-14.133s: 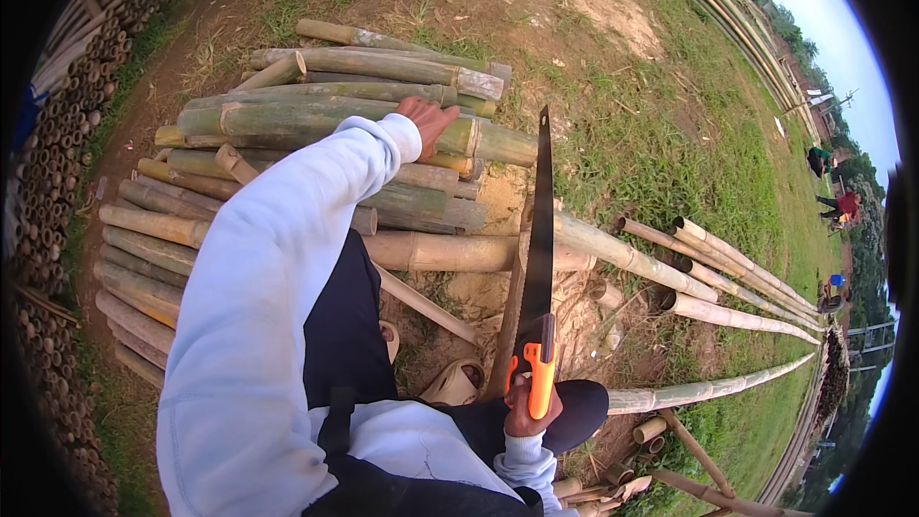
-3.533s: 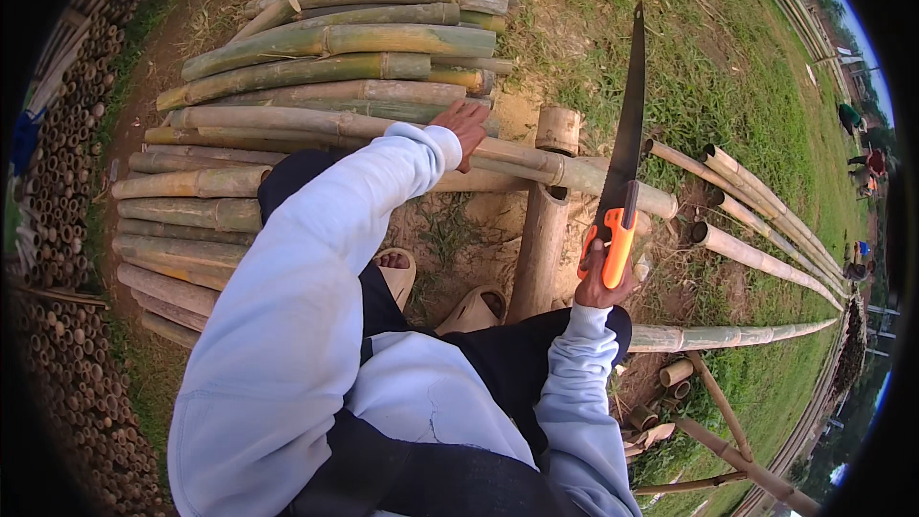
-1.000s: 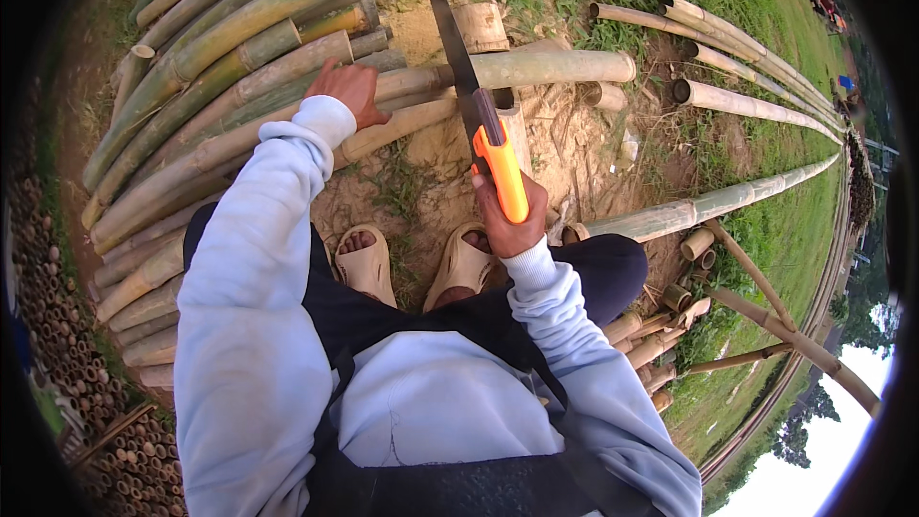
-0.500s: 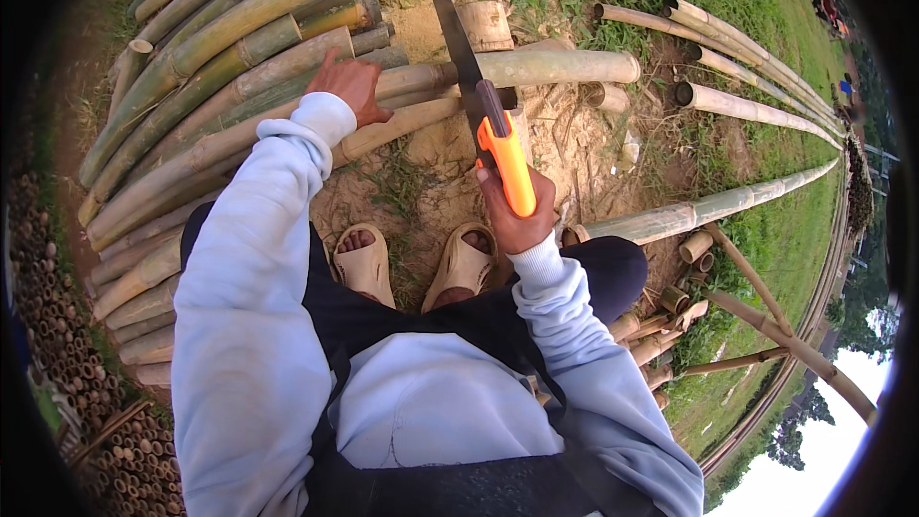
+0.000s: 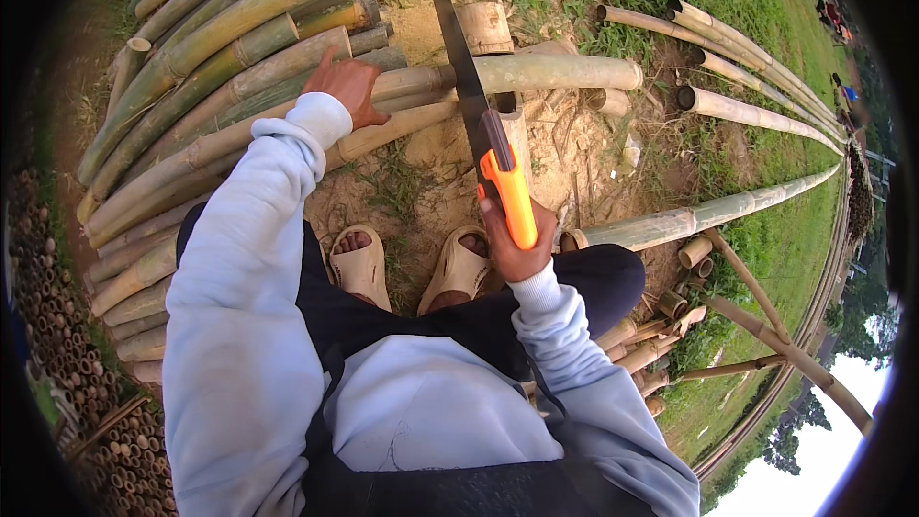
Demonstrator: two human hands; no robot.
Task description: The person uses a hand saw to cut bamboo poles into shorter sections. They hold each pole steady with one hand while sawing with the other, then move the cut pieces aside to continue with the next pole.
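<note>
A hand saw (image 5: 511,193) with an orange and dark handle is gripped in my right hand (image 5: 522,241), thumb along the handle's left side. Its long dark blade points away from me and crosses over a bamboo pole (image 5: 565,72). That pole lies crosswise ahead of me, its cut end toward the right. My left hand (image 5: 347,92) holds the pole down left of the blade, thumb on the near side and fingers over the far side. The blade hides the spot where it meets the bamboo, so the depth of any cut cannot be made out.
Many bamboo poles (image 5: 230,62) are piled on the left. Short upright bamboo pieces (image 5: 485,27) stand by the pole. Several long poles (image 5: 756,113) lie on the grass at right, with a propped bamboo frame (image 5: 799,359) nearby. Sawdust (image 5: 421,168) covers the ground near my sandals (image 5: 453,268).
My right hand has drawn the saw toward me, its handle sitting lower in view. My left hand stays on the pole.
</note>
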